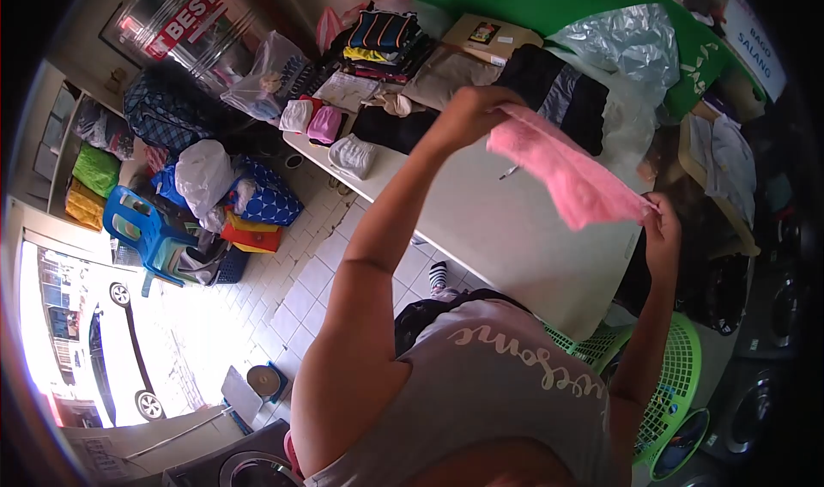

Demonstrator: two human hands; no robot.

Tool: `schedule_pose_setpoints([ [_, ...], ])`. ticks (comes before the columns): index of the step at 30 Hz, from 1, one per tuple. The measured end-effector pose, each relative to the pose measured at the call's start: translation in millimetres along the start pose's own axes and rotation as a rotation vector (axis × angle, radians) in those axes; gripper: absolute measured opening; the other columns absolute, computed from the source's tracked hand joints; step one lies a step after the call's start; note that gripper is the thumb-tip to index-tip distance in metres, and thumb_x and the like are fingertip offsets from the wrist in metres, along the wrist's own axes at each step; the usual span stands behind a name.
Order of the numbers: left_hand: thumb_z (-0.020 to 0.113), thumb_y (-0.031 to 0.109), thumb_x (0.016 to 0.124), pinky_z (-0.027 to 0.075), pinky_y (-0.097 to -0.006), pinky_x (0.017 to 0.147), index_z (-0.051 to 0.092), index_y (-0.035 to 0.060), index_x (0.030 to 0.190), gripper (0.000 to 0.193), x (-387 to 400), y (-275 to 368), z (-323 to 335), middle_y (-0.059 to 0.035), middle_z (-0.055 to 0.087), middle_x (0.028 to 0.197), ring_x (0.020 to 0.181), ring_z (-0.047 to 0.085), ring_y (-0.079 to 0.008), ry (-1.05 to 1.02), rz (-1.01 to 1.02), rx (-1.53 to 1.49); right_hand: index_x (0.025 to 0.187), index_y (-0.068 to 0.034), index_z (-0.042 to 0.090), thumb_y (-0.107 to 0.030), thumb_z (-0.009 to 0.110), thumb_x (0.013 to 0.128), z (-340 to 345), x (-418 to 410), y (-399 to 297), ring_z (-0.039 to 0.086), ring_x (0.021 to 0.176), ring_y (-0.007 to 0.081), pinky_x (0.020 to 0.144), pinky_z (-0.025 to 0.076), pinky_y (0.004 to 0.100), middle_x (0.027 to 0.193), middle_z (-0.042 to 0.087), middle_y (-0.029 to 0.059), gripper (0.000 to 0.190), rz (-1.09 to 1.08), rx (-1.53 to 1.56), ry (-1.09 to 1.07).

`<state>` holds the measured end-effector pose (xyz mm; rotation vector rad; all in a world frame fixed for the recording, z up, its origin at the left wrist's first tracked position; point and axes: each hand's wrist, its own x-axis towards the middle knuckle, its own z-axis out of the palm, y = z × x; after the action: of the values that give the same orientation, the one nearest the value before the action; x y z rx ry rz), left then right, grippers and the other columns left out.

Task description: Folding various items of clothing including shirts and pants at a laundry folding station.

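Observation:
A pink, fuzzy cloth (566, 168) is stretched between my two hands above the white table (502, 223). My left hand (483, 114) pinches its upper-left corner, and my right hand (660, 220) grips the corner at the right. The cloth's lower part hangs loose. A pen (508, 173) lies on the table just left of the cloth. Near the table's left edge are a white folded garment (352, 156), a pink folded item (327, 124) and another white one (297, 115). Beyond my left hand lie a black folded garment (399, 128) and a dark garment with a grey stripe (557, 94).
Stacked clothes (386, 43), a cardboard box (492, 36) and clear plastic (621, 43) fill the table's far side. Green laundry baskets (673, 371) stand at the right by front-loading machines (750, 410). A blue plastic chair (145, 229) and filled bags (205, 171) stand left.

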<state>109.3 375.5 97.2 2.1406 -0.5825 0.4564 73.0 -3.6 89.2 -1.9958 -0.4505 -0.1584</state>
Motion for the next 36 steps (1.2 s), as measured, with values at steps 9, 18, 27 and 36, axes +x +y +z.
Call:
schedule_pose_setpoints([
  [9, 0.062, 0.006, 0.082, 0.05, -0.0334, 0.079, 0.068, 0.0039, 0.098, 0.017, -173.5, -48.7, 35.6, -0.0109, 0.068, 0.096, 0.087, 0.065, -0.0246, -0.332, -0.38, -0.015, 0.099, 0.0, 0.056, -0.009, 0.055, 0.084, 108.5, -121.1, 81.6, 0.06, 0.089, 0.0357, 0.077, 0.047, 0.0393, 0.093, 0.06, 0.0182, 0.018, 0.355, -0.093, -0.314],
  [18, 0.059, 0.019, 0.085, 0.049, -0.036, 0.073, 0.065, 0.007, 0.099, 0.019, -213.5, -126.0, 97.6, -0.0138, 0.067, 0.088, 0.083, 0.064, -0.0281, -0.219, -0.621, 0.097, 0.098, -0.001, 0.057, -0.008, 0.054, 0.082, 166.9, -111.6, 155.6, 0.062, 0.086, 0.0335, 0.077, 0.048, 0.0401, 0.088, 0.062, 0.0183, 0.019, 0.218, -0.258, -0.023],
  [27, 0.073, 0.03, 0.069, 0.048, -0.045, 0.083, 0.06, 0.0032, 0.103, 0.045, -196.5, -138.1, 141.8, -0.0198, 0.054, 0.104, 0.102, 0.053, -0.0364, -0.042, -0.959, 0.517, 0.096, 0.003, 0.058, -0.022, 0.061, 0.079, 199.2, -99.9, 194.9, 0.06, 0.088, 0.0393, 0.079, 0.048, 0.0437, 0.099, 0.061, 0.0212, 0.03, 0.5, -0.63, 0.184],
  [36, 0.058, 0.019, 0.08, 0.045, -0.0483, 0.077, 0.054, 0.0038, 0.098, 0.025, -194.3, -207.9, 62.9, -0.0248, 0.061, 0.091, 0.092, 0.058, -0.0431, -0.094, -0.752, -0.063, 0.117, 0.003, 0.052, -0.026, 0.063, 0.08, 265.0, -46.8, 142.6, 0.06, 0.1, 0.0257, 0.083, 0.049, 0.0382, 0.112, 0.06, 0.0171, 0.048, 0.703, 0.227, -0.083],
])
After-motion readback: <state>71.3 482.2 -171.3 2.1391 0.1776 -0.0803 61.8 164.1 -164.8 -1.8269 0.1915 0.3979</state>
